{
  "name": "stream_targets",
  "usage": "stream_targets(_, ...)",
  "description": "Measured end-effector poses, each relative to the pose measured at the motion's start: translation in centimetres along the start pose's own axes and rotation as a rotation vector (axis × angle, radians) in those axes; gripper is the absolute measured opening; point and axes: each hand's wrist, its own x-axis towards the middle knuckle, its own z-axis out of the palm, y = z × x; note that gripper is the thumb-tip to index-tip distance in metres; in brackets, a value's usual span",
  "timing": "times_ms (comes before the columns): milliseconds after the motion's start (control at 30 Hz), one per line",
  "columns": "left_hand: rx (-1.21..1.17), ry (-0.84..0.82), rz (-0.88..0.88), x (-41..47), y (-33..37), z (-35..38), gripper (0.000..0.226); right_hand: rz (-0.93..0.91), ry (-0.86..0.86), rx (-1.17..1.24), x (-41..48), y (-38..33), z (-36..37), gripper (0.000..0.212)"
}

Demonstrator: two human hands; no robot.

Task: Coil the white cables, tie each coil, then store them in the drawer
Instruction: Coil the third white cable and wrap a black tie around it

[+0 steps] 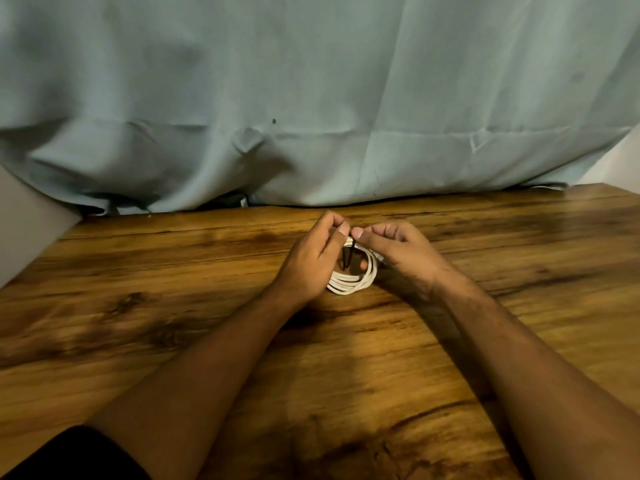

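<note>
I see a pale blue curtain [311,98] filling the far side, at twelve o'clock from the wooden tabletop [173,289]. On the tabletop's middle, my left hand [311,261] and right hand [398,251] meet over a coiled white cable [349,284]. The coil lies between the palms, its near arc showing at six o'clock below the fingers [341,230]. Both hands pinch closed at the coil's far edge, on a thin black tie [347,259].

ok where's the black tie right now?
Head view, center: the black tie sits at the far side of the white cable coil on the wooden table, pinched between the left hand and right hand.
</note>
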Motion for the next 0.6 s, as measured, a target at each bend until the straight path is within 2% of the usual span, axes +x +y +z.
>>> stream_targets(67, -0.025, -0.002, -0.020, 0.0, 0.0, 0.0, 0.020, 0.006, -0.037, 0.016, 0.1, 0.3, -0.3, 0.003)
stream_targets(167, -0.071, -0.011, -0.068, 0.2, -0.1, -0.1, 0.020, 0.001, -0.078, -0.045, 0.1, 0.7, -0.5, 0.023)
stream_targets(233, -0.085, -0.019, -0.101, 0.3, -0.1, -0.1, 0.019, -0.021, -0.096, -0.067, 0.1, 0.8, -0.2, 0.027)
stream_targets(333, -0.133, -0.034, -0.139, 0.4, -0.3, -0.2, 0.020, -0.053, -0.061, -0.092, -0.1, 0.8, 0.4, 0.015)
stream_targets(400, -0.141, -0.037, -0.159, 0.5, -0.2, -0.2, 0.021, -0.077, -0.058, -0.073, -0.1, 1.0, 0.5, 0.018)
stream_targets(500, -0.153, -0.034, -0.178, 0.5, -0.2, -0.2, 0.023, -0.072, -0.021, -0.053, 0.0, 1.2, 0.4, 0.006)
stream_targets(600, -0.176, -0.018, -0.192, 0.5, -0.2, -0.1, 0.025, -0.059, 0.016, -0.063, 0.1, 1.4, 0.1, 0.006)
